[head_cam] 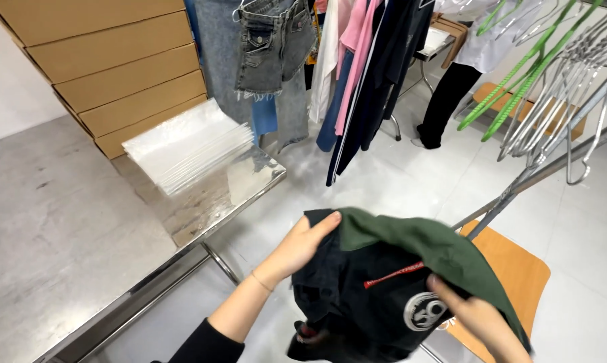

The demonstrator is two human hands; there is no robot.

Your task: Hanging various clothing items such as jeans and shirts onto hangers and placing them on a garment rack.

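Gripping the black-and-green garment point(384, 282) over the wooden chair point(518, 275), the left hand point(296, 249) and right hand point(481, 319), apart, each pinch 1 edge; it looks light, soft and limp, best held by seams.

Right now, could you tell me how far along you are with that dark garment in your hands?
Nothing looks finished: the steel table holds only a stack of clear bags. In hand: my left hand and right hand grip the black and green garment, bunched above the floor. Left: it is unfolded, and other clothes hang on the rack.
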